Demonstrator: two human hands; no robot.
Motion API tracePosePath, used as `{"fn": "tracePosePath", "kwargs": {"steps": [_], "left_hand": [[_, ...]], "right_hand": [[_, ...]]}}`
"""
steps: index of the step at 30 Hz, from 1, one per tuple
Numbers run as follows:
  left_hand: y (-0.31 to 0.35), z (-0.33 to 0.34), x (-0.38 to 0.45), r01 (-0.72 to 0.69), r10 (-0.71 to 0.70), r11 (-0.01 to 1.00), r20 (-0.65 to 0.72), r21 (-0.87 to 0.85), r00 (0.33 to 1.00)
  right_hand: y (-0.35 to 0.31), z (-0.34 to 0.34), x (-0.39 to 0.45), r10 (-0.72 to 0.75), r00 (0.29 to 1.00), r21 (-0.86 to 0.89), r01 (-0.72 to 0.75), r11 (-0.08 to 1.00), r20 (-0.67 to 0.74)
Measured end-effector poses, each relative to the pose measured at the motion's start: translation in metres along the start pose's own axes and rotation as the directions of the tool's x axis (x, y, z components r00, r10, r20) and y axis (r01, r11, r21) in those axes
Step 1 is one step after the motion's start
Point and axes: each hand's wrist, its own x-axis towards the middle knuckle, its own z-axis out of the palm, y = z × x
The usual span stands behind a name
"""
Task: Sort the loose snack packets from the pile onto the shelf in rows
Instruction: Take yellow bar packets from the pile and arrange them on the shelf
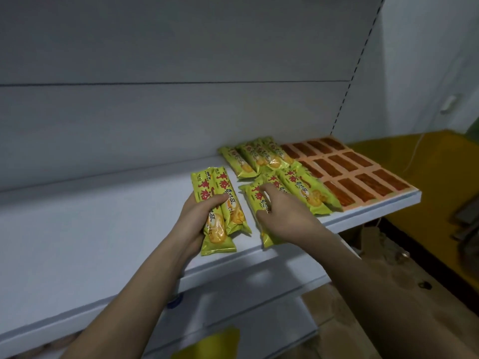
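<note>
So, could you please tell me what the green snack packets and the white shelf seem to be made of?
The green snack packets look like thin glossy plastic film: they show soft highlights, printed colour and crimped ends. Those in the left hand look the same. The white shelf appears to be painted sheet metal, smooth and matt with a folded front edge, though coated board cannot be ruled out.

left hand (201, 216): its fingers lie behind the held green packets (220, 203); only the thumb shows.
right hand (281, 216): covers the middle of a green packet (255, 196) at the shelf's (103, 229) front edge.
packet print: too small to read.
yellow thing (210, 343): blurred, cut off by the bottom edge.
dark things (466, 221): cut off at the right edge, unclear.
</note>
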Motion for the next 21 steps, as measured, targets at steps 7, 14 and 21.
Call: {"fn": "tracePosePath", "kwargs": {"steps": [7,14,21], "left_hand": [[-0.009,0.005,-0.008,-0.129,0.138,0.986,-0.077,0.108,0.987],[-0.016,0.008,-0.010,-0.189,0.216,0.969,-0.175,0.160,0.961],[-0.016,0.010,-0.015,-0.227,0.269,0.953,-0.216,0.199,0.939]], "right_hand": [[0.005,0.012,0.009,-0.212,0.977,-0.272,0.203,0.941,-0.004],[0.013,0.011,0.023,-0.295,0.955,-0.313,0.272,0.910,-0.027],[0.017,0.005,0.032,-0.303,0.953,-0.292,0.287,0.912,-0.009]]}}
